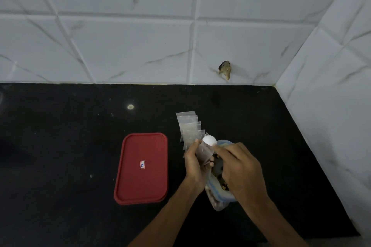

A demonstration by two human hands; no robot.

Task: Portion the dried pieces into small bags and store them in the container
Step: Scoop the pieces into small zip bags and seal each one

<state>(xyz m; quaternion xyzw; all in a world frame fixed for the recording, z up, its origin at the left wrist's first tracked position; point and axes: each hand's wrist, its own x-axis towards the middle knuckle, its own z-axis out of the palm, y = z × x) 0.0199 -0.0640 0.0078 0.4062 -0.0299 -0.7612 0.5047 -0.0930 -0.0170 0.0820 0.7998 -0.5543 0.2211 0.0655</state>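
My left hand [195, 163] holds a small clear bag [204, 153] upright, fingers curled round it. My right hand [240, 168] grips a white spoon [209, 140] whose round bowl sits at the mouth of that bag. Under my right hand lies a larger clear bag with a blue zip edge [218, 196], holding brown dried pieces. A fanned row of small filled bags [188, 126] lies on the black counter just behind my hands. The container itself is not clearly in view; only its red lid [141, 168] lies flat to the left.
The black counter [60, 146] runs to white marble tiles at the back and on the right, forming a corner. A chipped hole [225, 69] marks the back tiles. A white label sits on the lid.
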